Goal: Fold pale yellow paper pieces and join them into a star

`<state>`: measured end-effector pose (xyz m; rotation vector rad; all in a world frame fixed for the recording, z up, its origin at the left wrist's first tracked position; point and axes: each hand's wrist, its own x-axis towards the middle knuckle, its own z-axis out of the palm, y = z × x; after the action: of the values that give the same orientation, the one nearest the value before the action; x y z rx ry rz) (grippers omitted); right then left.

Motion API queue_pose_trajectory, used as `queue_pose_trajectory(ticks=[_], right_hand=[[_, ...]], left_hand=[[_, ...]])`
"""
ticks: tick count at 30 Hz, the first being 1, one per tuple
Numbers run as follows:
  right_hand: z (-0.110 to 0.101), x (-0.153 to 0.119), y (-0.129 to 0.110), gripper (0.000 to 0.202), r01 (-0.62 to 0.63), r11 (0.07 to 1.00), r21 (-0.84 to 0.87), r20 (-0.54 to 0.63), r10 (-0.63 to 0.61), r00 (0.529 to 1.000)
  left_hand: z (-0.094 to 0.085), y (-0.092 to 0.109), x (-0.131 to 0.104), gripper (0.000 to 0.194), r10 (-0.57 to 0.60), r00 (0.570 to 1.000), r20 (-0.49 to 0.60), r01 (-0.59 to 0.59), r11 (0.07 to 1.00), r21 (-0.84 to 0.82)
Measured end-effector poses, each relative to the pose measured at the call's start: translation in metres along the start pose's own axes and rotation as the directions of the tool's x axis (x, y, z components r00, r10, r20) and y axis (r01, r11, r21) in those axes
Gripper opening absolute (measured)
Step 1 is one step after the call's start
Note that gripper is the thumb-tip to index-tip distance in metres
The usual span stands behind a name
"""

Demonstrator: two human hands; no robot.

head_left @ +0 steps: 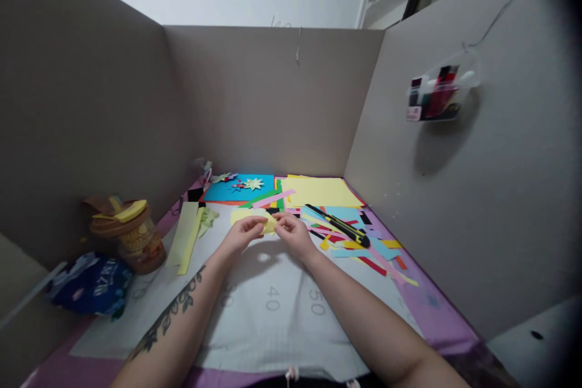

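Note:
A small folded piece of yellow paper (pixel 270 225) is pinched between my two hands, above the middle of the white mat. My left hand (pixel 245 233) grips its left side, and my right hand (pixel 294 233) grips its right side. The fingertips hide parts of the piece. Just behind my left hand lies a flat pale yellow sheet (pixel 240 214). Folded pale green pieces (pixel 208 219) lie left of my hands, beside long pale strips (pixel 183 235).
Coloured paper strips and a black and yellow cutter (pixel 348 228) lie right. Behind are a yellow sheet stack (pixel 318 191) and a blue sheet (pixel 218 192) with paper stars (pixel 253 184). A brown cup (pixel 140 242) and a blue packet (pixel 91 285) stand left. Grey panels (pixel 273 97) enclose the table.

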<state>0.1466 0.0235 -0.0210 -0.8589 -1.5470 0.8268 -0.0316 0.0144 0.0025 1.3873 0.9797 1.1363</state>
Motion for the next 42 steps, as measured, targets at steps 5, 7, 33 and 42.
queue_pose_trajectory(ticks=[5, 7, 33, 42], right_hand=[[0.000, -0.002, -0.008, 0.013, 0.055, 0.998, -0.010, -0.031, -0.055, 0.998], [0.000, -0.003, -0.009, 0.010, 0.101, 0.995, -0.012, -0.022, -0.102, 0.995], [0.011, -0.005, -0.010, 0.022, -0.016, 0.965, 0.264, -0.139, 0.054, 0.989], [0.015, -0.006, -0.014, 0.024, -0.051, 0.931, 0.362, -0.156, 0.114, 0.981]], left_hand=[[0.005, 0.001, -0.002, 0.026, 0.227, 0.973, -0.032, -0.202, 0.915, 0.350], [0.005, 0.003, -0.002, 0.016, 0.273, 0.962, -0.031, -0.237, 0.882, 0.407], [0.015, 0.004, -0.007, 0.025, 0.271, 0.938, -0.217, -0.205, 0.937, 0.282], [0.016, 0.004, -0.008, 0.026, 0.241, 0.934, -0.262, -0.167, 0.946, 0.277]])
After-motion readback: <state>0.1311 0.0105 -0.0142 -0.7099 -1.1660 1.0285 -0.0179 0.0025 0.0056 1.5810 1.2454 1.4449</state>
